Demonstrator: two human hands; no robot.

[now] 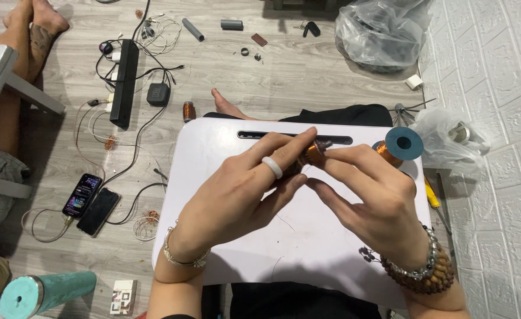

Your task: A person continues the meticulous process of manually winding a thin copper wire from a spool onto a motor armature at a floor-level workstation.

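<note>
White lap tray [308, 236] bearing a teal-capped copper wire spool [399, 146]; grey plank floor [284, 71] strewn with black power strip [124, 81], two phones [91, 204], cables.

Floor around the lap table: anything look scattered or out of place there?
Yes. Loose snarls of copper wire lie on the floor left of the white table, a small copper coil sits alone above its corner, and cables tangle around the power strip. Both hands pinch a coil over the table.

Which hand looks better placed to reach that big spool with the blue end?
Probably the right hand. It lies just beside the blue-ended spool on the white tray, while the left hand sits farther away. Both hands pinch a small copper coil.
</note>
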